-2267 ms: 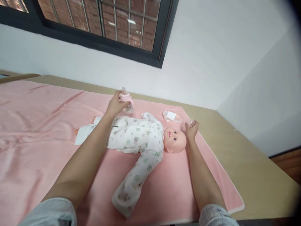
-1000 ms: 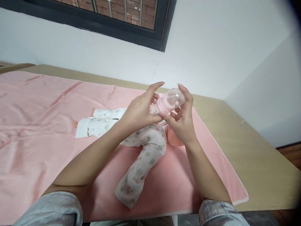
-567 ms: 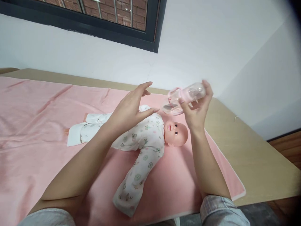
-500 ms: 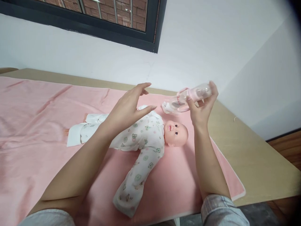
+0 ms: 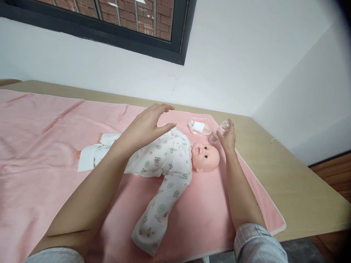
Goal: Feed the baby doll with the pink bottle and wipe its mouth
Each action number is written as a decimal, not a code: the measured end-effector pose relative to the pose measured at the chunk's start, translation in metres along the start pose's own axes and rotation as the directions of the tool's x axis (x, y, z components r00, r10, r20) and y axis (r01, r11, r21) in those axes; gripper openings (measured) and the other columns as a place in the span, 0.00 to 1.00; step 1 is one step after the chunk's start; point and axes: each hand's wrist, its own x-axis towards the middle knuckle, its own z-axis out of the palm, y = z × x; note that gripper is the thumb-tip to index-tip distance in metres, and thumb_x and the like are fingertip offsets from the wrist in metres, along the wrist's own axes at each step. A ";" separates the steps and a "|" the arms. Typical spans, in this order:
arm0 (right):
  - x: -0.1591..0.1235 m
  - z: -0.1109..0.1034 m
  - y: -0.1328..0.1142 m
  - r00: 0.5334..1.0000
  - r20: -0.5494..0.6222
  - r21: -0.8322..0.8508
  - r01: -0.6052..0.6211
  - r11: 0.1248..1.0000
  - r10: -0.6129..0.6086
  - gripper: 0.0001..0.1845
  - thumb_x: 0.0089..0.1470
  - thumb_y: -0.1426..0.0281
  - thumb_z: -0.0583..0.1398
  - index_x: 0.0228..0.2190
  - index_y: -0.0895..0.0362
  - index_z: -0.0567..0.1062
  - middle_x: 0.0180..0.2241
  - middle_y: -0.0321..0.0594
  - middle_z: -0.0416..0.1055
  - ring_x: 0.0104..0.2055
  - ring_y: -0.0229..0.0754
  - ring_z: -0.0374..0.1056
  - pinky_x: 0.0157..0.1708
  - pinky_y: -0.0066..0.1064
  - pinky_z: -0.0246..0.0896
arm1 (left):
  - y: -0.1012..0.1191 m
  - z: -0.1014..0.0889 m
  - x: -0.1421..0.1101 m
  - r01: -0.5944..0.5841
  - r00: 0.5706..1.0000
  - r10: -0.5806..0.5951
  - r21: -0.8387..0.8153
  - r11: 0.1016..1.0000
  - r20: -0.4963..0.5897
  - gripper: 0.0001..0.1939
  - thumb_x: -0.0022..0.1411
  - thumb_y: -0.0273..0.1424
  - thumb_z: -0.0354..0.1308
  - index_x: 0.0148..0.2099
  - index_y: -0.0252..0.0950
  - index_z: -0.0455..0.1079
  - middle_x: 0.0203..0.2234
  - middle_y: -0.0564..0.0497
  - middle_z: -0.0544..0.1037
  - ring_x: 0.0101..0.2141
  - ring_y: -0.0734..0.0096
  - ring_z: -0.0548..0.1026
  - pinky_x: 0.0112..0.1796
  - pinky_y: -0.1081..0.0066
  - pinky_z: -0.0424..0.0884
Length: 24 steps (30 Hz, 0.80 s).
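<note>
A baby doll [image 5: 160, 155] in white printed clothes lies on its back on a pink blanket, its bald head [image 5: 207, 157] toward the right. My left hand [image 5: 146, 122] hovers over the doll's chest, thumb and fingers apart, holding nothing. Beyond the doll's head, my right hand [image 5: 229, 138] grips a clear baby bottle [image 5: 222, 128] near the blanket's far right corner. The hand hides part of the bottle, and I cannot tell whether it touches the blanket. Left of the bottle lies a small clear plastic packet [image 5: 198, 126] with a white label.
The pink blanket [image 5: 49, 146] covers most of a light wooden table [image 5: 276, 175], whose bare surface shows at the right and along the back. A white wall [image 5: 225, 58] with a dark-framed window [image 5: 175, 54] stands behind the table.
My right hand has lowered the baby bottle toward the blanket, and the plastic packet behind it now shows more fully. My left hand has shifted slightly; the doll lies as before.
</note>
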 end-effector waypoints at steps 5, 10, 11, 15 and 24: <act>-0.004 0.001 -0.002 0.998 0.047 -0.050 -0.042 0.998 0.044 0.48 0.45 0.67 0.62 0.65 0.52 0.50 0.49 0.50 0.67 0.44 0.48 0.65 0.46 0.41 0.62 | -0.002 -0.003 0.001 -0.007 1.000 0.007 0.009 1.000 0.009 0.22 0.66 0.45 0.53 0.59 0.43 0.65 0.55 0.48 0.70 0.54 0.54 0.69 0.53 0.56 0.66; -0.008 -0.008 -0.006 0.994 0.086 0.027 -0.070 0.997 0.067 0.55 0.47 0.58 0.62 0.67 0.55 0.38 0.61 0.57 0.56 0.58 0.57 0.60 0.54 0.48 0.58 | -0.002 -0.012 0.000 -0.023 0.999 0.023 0.015 1.000 -0.036 0.22 0.67 0.45 0.54 0.59 0.44 0.64 0.55 0.49 0.69 0.53 0.55 0.68 0.52 0.55 0.67; -0.008 -0.012 -0.007 0.998 0.050 0.049 -0.046 0.998 0.044 0.55 0.49 0.56 0.61 0.67 0.58 0.38 0.64 0.59 0.50 0.63 0.57 0.54 0.58 0.49 0.54 | -0.001 -0.016 -0.003 -0.030 0.999 0.031 0.020 0.999 -0.044 0.22 0.67 0.45 0.53 0.59 0.44 0.63 0.55 0.50 0.70 0.53 0.55 0.69 0.53 0.55 0.66; -0.021 -0.039 -0.017 0.995 -0.096 0.113 0.049 0.992 -0.038 0.47 0.53 0.56 0.58 0.65 0.61 0.44 0.67 0.58 0.43 0.68 0.53 0.45 0.65 0.49 0.42 | 0.013 -0.047 -0.022 -0.083 0.982 0.107 0.157 0.984 -0.153 0.23 0.68 0.44 0.55 0.62 0.44 0.61 0.56 0.51 0.68 0.53 0.58 0.68 0.56 0.58 0.63; -0.152 -0.095 -0.072 0.981 0.161 0.606 -0.016 0.795 -0.104 0.04 0.58 0.64 0.58 0.31 0.50 0.70 0.34 0.37 0.68 0.39 0.42 0.66 0.42 0.36 0.62 | -0.018 -0.063 -0.042 -0.109 0.990 0.137 0.420 0.901 -0.036 0.35 0.61 0.45 0.60 0.66 0.43 0.54 0.62 0.46 0.61 0.60 0.48 0.59 0.59 0.51 0.55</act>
